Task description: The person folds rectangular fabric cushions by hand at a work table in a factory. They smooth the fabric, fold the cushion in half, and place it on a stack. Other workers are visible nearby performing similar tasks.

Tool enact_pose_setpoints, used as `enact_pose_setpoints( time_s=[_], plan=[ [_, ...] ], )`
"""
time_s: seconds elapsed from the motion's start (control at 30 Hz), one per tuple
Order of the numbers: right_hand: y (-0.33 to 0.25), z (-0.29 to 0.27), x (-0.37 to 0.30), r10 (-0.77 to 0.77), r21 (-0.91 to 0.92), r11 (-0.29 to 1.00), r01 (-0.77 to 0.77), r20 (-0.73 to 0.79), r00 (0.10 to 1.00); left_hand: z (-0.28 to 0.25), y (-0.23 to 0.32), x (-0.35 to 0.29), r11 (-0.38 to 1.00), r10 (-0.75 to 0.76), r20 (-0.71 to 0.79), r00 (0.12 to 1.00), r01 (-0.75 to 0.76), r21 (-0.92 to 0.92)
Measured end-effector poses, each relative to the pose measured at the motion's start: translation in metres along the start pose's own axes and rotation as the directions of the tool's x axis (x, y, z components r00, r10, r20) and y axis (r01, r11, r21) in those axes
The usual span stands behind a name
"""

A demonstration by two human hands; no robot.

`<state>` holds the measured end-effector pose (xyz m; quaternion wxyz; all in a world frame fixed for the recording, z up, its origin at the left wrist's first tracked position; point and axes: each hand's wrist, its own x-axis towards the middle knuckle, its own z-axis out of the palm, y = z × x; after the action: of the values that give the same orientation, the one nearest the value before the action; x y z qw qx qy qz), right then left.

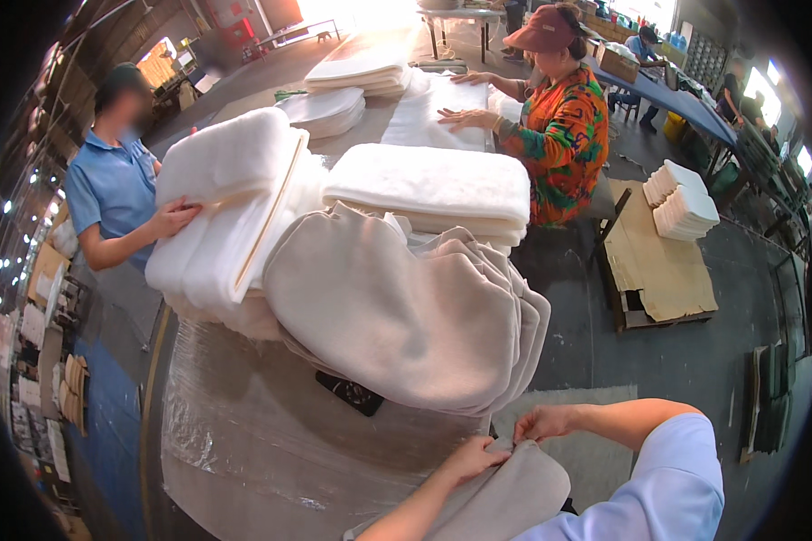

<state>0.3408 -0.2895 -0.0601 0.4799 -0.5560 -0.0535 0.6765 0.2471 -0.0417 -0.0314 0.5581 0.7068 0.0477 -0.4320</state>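
At the table's near right edge, my left hand point(472, 460) and my right hand point(546, 422) meet at the top edge of a grey-beige fabric cover point(514, 496). The fingers of both hands are closed in a pinch on the cloth, and what lies between the fingertips is too small to make out. The cover hangs toward me, its lower part running out of the picture. Ahead of my hands lies a pile of similar grey-beige covers point(388, 307), draped against stacks of white padding point(429, 180).
A flat black object point(349, 393) lies beside the cover pile on the plastic-wrapped table point(244, 433). A co-worker in blue point(113, 180) touches white padding point(230, 162) at left. Another in a patterned shirt point(559, 135) handles white sheets point(433, 113). White stacks point(686, 212) stand on a cardboard-topped platform point(659, 270).
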Motion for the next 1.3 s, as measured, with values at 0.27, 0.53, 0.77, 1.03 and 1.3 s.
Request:
enact_pose_setpoints(
  time_s=[0.27, 0.53, 0.77, 1.03, 1.3],
  plan=[
    [-0.005, 0.019, 0.008, -0.164, -0.378, 0.925, 0.042, -0.297, 0.941, 0.001, 0.016, -0.005, 0.952, -0.112, -0.117, 0.987, 0.140, 0.272],
    [0.030, 0.020, 0.036, -0.014, 0.012, 1.000, 0.023, -0.496, 0.868, 0.030, -0.005, 0.011, 0.586, 0.505, -0.336, 0.795, -0.029, 0.810],
    [0.038, 0.014, 0.056, 0.253, 0.375, 0.924, -0.081, -0.438, 0.863, 0.030, -0.023, 0.032, 0.704, 0.382, -0.364, 0.849, -0.013, 0.710],
    [0.042, 0.008, 0.067, 0.416, 0.623, 0.752, -0.215, -0.196, 0.888, 0.019, -0.007, 0.034, 0.810, 0.417, -0.477, 0.774, -0.079, 0.581],
    [0.041, 0.021, 0.073, 0.463, 0.679, 0.688, -0.256, -0.140, 0.875, 0.026, -0.022, 0.045, 0.780, 0.416, -0.425, 0.804, -0.075, 0.622]
  ],
)
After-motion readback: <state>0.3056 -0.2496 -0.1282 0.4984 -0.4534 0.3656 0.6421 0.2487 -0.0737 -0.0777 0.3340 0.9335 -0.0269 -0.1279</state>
